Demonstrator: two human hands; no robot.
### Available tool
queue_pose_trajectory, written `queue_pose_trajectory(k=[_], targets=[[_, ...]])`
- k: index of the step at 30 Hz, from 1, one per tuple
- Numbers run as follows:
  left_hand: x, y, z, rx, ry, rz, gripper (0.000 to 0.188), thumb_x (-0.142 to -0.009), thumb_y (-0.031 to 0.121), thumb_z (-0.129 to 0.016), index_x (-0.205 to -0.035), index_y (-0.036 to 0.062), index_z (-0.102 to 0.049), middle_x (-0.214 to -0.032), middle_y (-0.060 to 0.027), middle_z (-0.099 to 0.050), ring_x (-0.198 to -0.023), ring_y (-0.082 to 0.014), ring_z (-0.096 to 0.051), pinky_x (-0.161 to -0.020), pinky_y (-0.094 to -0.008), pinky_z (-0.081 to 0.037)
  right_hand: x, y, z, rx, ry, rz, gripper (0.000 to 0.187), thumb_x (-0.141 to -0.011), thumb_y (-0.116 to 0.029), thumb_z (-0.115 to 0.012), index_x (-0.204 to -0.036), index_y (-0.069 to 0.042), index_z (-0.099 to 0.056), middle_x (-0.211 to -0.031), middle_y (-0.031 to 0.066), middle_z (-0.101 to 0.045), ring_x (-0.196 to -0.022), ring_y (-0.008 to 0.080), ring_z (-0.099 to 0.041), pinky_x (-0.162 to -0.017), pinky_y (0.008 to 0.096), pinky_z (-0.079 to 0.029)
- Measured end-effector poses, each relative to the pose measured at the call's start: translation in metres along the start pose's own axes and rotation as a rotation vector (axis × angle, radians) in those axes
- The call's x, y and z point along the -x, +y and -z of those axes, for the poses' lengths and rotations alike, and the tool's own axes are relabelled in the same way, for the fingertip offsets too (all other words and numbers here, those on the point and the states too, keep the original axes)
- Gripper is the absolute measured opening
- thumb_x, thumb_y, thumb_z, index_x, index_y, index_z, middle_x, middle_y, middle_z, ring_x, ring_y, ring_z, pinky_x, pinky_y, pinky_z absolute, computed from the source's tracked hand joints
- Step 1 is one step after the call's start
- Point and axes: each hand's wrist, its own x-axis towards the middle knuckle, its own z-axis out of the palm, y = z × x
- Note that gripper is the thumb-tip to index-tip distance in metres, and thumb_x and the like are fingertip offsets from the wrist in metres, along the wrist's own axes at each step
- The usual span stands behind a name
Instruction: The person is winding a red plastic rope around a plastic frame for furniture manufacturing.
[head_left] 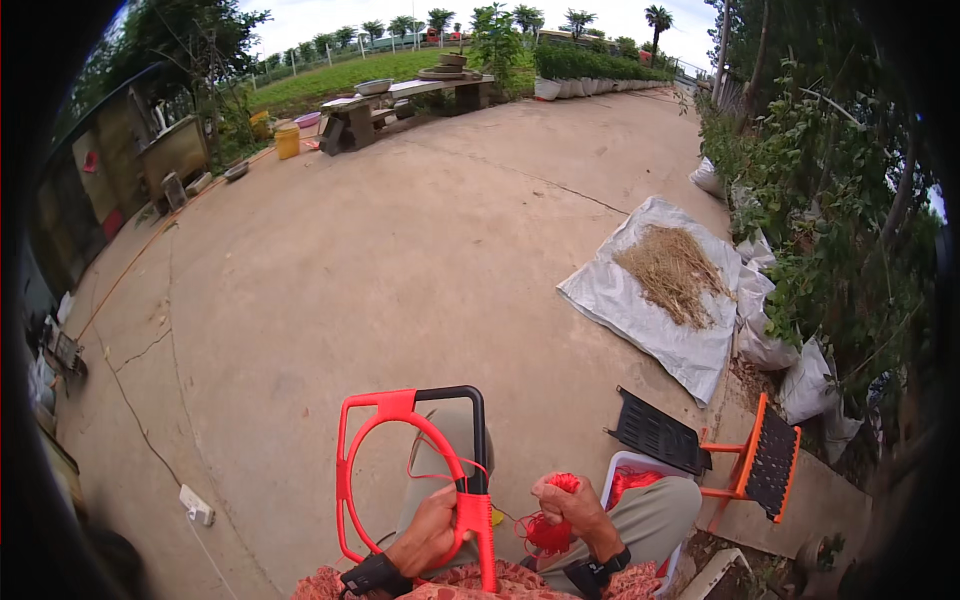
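Tan-grey concrete ground (330, 280), broken by thin cracks. Toward its right edge, a white sheet (620, 302), laid askew, one corner pointing left and another down the picture; on it, a heap of dry straw (670, 270), nearer the upper right edges than the lower left.

Below the sheet's lower corner, an orange-framed seat (772, 467) with black slatted panels. Just beside it, partly hidden by the right knee, a white tub (621, 461) with red material (632, 481) inside.

Over the lap, clear of the ground, a red-and-black frame (397, 404) with a round inner hoop. On the ground near the lower left, a white power strip (197, 506).

Left grip (432, 533): wrapped around the frame's lower right side, fingers partly hidden. Right grip (580, 512): clenched around a red cord bundle (548, 537), tufts sticking out above and below the fist, just right of the frame. Smallest, a thin strand (506, 514) between bundle and frame, with slack around the hoop.

Likeliest trouble: a tangle or knot, from loose loops hanging below the right fist. Could also snag on the frame's corners, if pulled at an angle. Possible too: a twist or slip of the frame, from one-sided support low down. Cannot tell how firmly held.
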Motion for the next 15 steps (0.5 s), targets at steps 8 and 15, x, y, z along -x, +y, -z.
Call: queue_pose_trajectory(k=[8, 15], targets=[[-0.02, -0.02, -0.001, -0.068, 0.028, 0.081, 0.021, -0.098, 0.015, -0.043, -0.106, 0.0007, -0.056, -0.077, -0.0089, -0.062, -0.05, -0.0167, -0.058, -0.031, -0.0266, -0.043, -0.007, 0.025, -0.021, -0.512, -0.364, -0.382, 0.033, -0.096, -0.034, -0.055, -0.078, -0.007, -0.057, -0.052, -0.0041, -0.038, -0.042, 0.0062, -0.038, -0.04, 0.0219, -0.031], [-0.012, -0.011, -0.015, -0.078, 0.033, 0.124, 0.023, -0.099, 0.015, -0.041, -0.107, 0.0009, -0.057, -0.079, -0.0099, -0.064, -0.049, -0.0172, -0.059, -0.031, -0.0261, -0.042, -0.016, 0.029, -0.027, -0.695, -0.391, -0.396, 0.031, -0.095, -0.022, -0.057, -0.067, -0.013, -0.047, -0.051, -0.0071, -0.038, -0.041, 0.0056, -0.039, -0.042, 0.023, -0.036]])
